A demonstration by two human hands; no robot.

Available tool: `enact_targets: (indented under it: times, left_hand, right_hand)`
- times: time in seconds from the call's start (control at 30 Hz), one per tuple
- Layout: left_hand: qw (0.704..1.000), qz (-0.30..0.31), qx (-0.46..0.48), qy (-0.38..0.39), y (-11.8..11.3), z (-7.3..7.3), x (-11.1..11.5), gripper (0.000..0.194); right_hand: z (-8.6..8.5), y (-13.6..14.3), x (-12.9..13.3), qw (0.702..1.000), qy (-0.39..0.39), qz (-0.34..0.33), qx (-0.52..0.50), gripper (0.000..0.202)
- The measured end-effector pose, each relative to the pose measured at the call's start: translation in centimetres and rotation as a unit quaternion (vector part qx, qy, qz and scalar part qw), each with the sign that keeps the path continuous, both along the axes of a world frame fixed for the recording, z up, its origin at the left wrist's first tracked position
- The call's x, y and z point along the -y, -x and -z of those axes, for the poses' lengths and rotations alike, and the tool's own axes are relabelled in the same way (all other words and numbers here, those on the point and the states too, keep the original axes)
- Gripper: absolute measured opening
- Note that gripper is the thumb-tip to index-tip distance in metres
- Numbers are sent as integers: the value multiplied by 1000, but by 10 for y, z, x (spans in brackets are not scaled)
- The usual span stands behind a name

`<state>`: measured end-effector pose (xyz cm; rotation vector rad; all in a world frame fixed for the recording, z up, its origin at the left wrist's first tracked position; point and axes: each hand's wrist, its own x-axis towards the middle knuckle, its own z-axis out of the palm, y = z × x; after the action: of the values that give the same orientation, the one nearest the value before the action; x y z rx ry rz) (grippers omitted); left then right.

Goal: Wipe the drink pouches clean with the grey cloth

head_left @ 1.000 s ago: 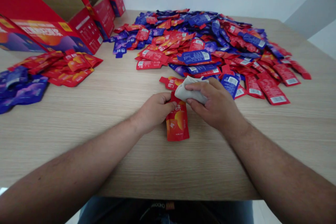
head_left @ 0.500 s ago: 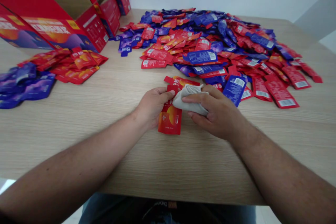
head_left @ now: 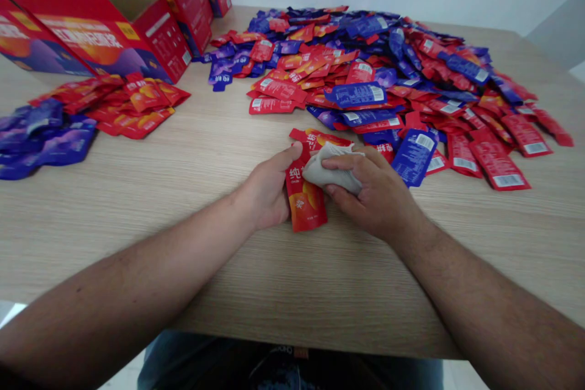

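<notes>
My left hand holds a red and orange pouch by its left side, thumb near the top edge and fingers behind it. My right hand is closed around a folded pale grey cloth, which presses against the upper right of the pouch and hides part of its print. Just beyond, another red pouch lies on the table, partly covered by the cloth. A blue pouch with a white barcode label lies to the right of my right hand.
A wide heap of red and blue pouches spreads across the back of the wooden table. At left lie smaller piles of red pouches and blue pouches. Behind these stand open red cartons. A white wall closes off the back.
The pouch in my left hand has shifted slightly right and tilted, showing more of its white lettering. The left thumb has moved up toward its top. The cloth stays against it.
</notes>
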<state>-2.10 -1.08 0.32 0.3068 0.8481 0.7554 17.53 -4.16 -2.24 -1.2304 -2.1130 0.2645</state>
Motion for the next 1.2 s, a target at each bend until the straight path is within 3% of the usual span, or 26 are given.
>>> enact_targets:
  times: [0.1,0.2,0.33,0.4,0.47,0.67,0.8,0.87,1.07,1.2]
  left_hand:
    - [996,-53,-73,-8,-8,0,6,37]
    - [987,-112,-115,-30,-9,3,5,32]
    - [989,-101,-98,-46,1,2,-7,46]
    - [990,-99,-82,-50,7,1,-13,49]
    - [992,-101,-65,-50,11,2,-17,51]
    - [996,-83,-2,-40,6,10,-15,52]
    - [995,-96,-6,-36,-1,9,-9,45]
    - [995,-96,-5,-29,0,7,-8,45]
    - [993,-114,-17,-19,5,6,-11,40]
    - [993,-113,-27,-32,1,6,-7,43]
  right_hand:
    - [0,-1,-2,1000,-1,15,-6,36]
    - [-6,-2,1,999,19,-40,-7,36]
    - [-15,-4,6,980,108,-164,23,35]
    - [-16,-5,7,969,149,-195,43,36]
    - [-15,-5,6,972,143,-179,55,38]
    - [-2,-2,0,998,31,-51,29,38]
    - [1,5,-1,1000,13,-3,20,38]
    - [-1,6,0,999,37,-24,21,37]
    - [-13,0,5,973,137,-183,23,35]
    - [-15,8,9,969,122,-213,13,36]
